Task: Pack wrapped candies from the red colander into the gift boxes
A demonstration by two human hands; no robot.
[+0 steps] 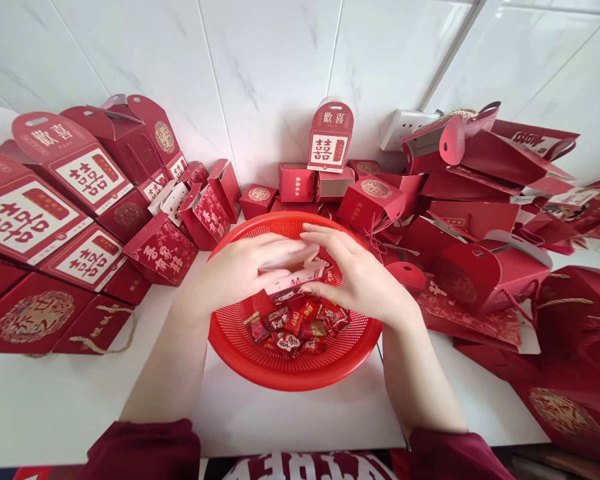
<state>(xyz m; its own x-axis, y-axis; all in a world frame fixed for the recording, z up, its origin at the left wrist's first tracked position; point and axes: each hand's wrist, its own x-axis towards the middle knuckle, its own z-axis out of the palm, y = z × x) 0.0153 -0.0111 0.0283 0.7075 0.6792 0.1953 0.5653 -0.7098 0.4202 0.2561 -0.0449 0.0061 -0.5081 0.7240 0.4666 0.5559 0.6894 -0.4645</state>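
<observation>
Between my two hands is a small candy box [296,281], its whitish-pink printed side showing and most of the rest covered by fingers. My left hand [253,267] is closed around its left side, thumb along the front. From the right, my right hand [357,272] curls over the box, fingertips at its top and thumb at its lower right edge. Both hands are above a red plastic basket [295,381] with mesh walls. Wrapped candies [293,325] in red, brown and gold lie in the bottom of the basket, directly below the box.
Red gift boxes [87,180] stand in rows on the left of the white table [300,427]. Small boxes [297,183] line the tiled wall behind the basket. On the right, folded red boxes [495,267] are heaped up. A wall socket [405,127] is behind them.
</observation>
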